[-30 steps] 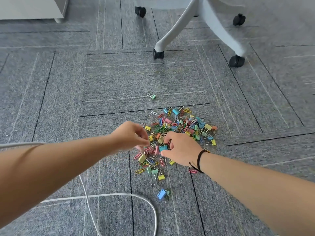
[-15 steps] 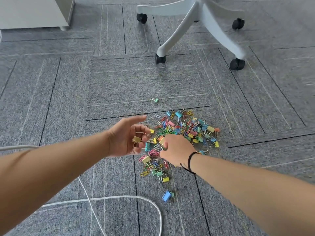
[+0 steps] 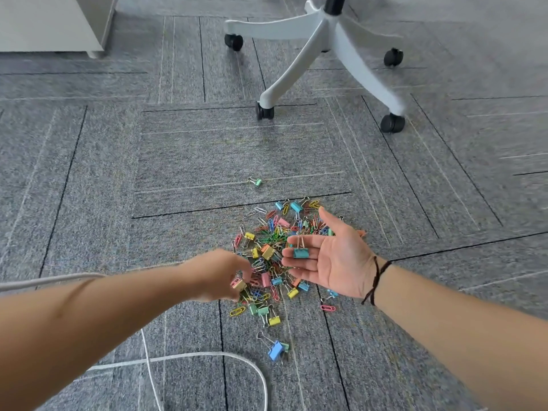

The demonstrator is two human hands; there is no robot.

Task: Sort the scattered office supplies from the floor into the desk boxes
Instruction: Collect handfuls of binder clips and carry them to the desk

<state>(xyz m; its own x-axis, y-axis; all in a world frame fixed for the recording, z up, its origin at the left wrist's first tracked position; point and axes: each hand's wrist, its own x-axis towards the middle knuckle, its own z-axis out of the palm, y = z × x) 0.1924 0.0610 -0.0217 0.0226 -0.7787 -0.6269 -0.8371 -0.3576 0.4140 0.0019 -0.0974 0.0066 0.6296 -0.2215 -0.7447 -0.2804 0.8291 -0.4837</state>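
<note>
Nearest us, a white cable (image 3: 207, 355) loops across the grey carpet floor (image 3: 89, 173) at lower left. Just beyond it, right of the loop, we note a blue binder clip (image 3: 275, 350) lying apart from the rest, with a small green one touching its far side.

Further out, our left hand (image 3: 221, 274) is down in the near-left edge of the pile of clips (image 3: 275, 250), knuckles up, fingers curled downward. A yellowish binder clip (image 3: 239, 284) sits at its fingertips; we cannot tell for sure whether the fingers pinch it or only touch it. To the right, a pink paper clip (image 3: 327, 307) lies alone on the carpet, near the wrist of the other hand.

Our right hand (image 3: 332, 258) hovers palm up over the right part of the pile, fingers straight and spread, grip fully loose. A teal binder clip (image 3: 301, 252) rests on those fingers, its wire handles pointing away from us. A dark cord bracelet (image 3: 376, 280) circles that wrist.

The pile itself is a mix of coloured binder clips and paper clips, spread on the floor between and beyond both hands.

Past the pile, a single green binder clip (image 3: 256, 181) lies well apart. Farthest off stand a white chair base (image 3: 323, 48) on black castors and, at far left, a pale cabinet (image 3: 50, 22).
</note>
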